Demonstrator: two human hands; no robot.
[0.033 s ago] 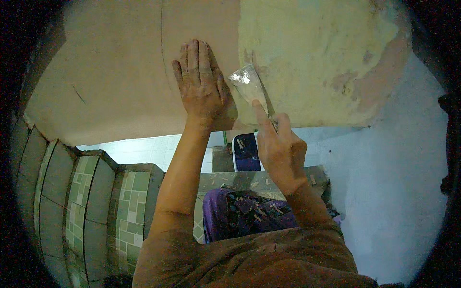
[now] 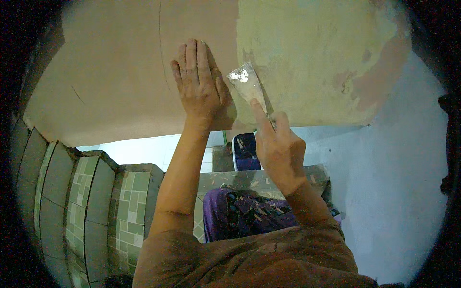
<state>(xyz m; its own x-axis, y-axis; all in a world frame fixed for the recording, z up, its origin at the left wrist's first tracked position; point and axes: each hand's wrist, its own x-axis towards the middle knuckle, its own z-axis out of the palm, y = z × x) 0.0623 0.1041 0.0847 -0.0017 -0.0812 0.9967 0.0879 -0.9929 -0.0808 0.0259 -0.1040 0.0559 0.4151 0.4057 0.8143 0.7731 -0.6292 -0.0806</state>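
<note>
The scraper (image 2: 246,81) slants lengthwise up-left from the right hand (image 2: 281,146), fingers closed round it, across the yellowish patch (image 2: 302,57); the left hand (image 2: 199,91), fingers slightly spread, lies flat nearby.

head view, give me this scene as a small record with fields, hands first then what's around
left hand: open, laid flat on the tan part of the surface
right hand: gripping a scraper
scraper: metal blade, shiny patch near its edge, by the tan-yellow border
surface: tan at left, worn yellow at right
stairs: tiled, at lower left
clothing: brown shirt, purple patterned trousers
</note>
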